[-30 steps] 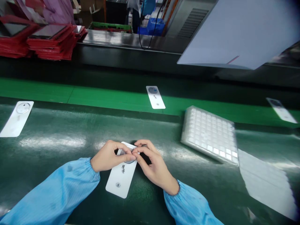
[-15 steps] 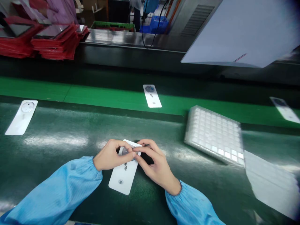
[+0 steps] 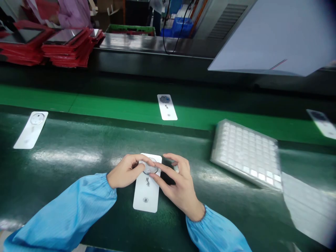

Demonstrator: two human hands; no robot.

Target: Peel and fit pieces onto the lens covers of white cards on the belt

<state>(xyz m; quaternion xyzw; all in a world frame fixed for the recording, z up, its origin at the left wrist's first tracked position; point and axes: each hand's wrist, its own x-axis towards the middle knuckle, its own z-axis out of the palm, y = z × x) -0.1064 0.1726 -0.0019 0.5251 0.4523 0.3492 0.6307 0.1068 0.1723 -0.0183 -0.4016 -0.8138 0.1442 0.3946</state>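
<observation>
A white rectangular card (image 3: 146, 194) lies on the green mat, printed with dark characters and a small round mark. Near its far end sits a round, clear ring-shaped disc (image 3: 151, 167). My left hand (image 3: 126, 171) has its fingertips and thumb closed on that disc, covering part of it. My right hand (image 3: 177, 182) is spread, with its index fingertip touching the disc's right edge. A small pale spot by its fingers is too unclear to name.
Similar cards lie at the left (image 3: 30, 130), far middle (image 3: 167, 107) and right (image 3: 321, 123). A white blister tray (image 3: 245, 154) holds rows of small items. A large pale sheet (image 3: 273, 35) hangs top right, beyond stacks of red packaging (image 3: 67, 47).
The card has turned from tilted to nearly straight. My right hand has opened and drawn back from the disc. The whole view has shifted slightly.
</observation>
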